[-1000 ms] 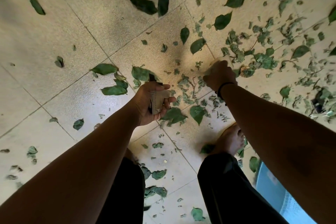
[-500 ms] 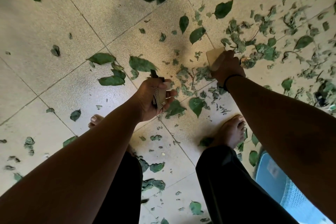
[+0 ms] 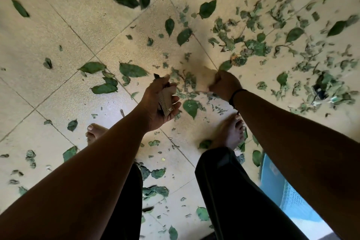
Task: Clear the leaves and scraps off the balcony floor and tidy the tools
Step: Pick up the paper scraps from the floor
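Observation:
Green leaves (image 3: 132, 69) and torn scraps (image 3: 253, 46) lie scattered over the beige tiled floor (image 3: 58, 31), thickest at the upper right. My left hand (image 3: 159, 103) grips folded pieces of brown cardboard (image 3: 165, 101) just above the floor. A little to its right, my right hand (image 3: 224, 84) pinches a pale card piece (image 3: 204, 82), blurred, right by a small cluster of scraps (image 3: 187, 82). A single leaf (image 3: 191, 107) lies between the two hands.
My bare feet (image 3: 230, 132) stand on the tiles below the hands, with black trousers (image 3: 224, 191) nearer me. A light blue plastic basket (image 3: 282, 197) sits at the lower right. A dark object (image 3: 319, 89) lies half under scraps at the right.
My right hand has pulled its card piece back from the upper right towards the left hand. The left hand has kept its cardboard and hardly shifted. The view has tilted a little.

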Motion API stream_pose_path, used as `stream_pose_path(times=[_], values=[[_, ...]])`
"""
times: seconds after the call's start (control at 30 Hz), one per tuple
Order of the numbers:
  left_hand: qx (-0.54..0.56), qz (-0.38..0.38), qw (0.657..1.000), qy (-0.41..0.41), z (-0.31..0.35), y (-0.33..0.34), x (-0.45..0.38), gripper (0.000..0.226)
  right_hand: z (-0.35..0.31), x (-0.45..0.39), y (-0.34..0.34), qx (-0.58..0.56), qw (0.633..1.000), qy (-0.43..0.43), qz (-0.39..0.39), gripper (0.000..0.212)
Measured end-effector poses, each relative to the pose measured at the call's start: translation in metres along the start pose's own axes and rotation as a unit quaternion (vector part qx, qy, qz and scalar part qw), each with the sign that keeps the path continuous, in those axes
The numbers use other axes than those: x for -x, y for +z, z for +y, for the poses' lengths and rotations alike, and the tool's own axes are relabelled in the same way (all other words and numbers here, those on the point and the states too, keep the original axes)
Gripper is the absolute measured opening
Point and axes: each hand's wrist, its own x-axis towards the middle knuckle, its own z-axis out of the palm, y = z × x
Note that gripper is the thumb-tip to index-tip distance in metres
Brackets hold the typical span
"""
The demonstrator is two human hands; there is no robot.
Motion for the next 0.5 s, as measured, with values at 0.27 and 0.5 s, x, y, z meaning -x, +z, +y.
stream_pose_path(times=[0.27, 0.5], values=[[-0.031, 0.021, 0.999, 0.015, -0.018, 0.075, 0.055, 0.039, -0.015, 0.131, -0.040, -0.067, 0.996, -0.018, 0.062, 0.020], [-0.013, 0.017, 0.999, 0.027, -0.045, 0.147, 0.071, 0.033, 0.012, 0.146, -0.022, 0.081, 0.996, 0.022, 0.008, 0.060]])
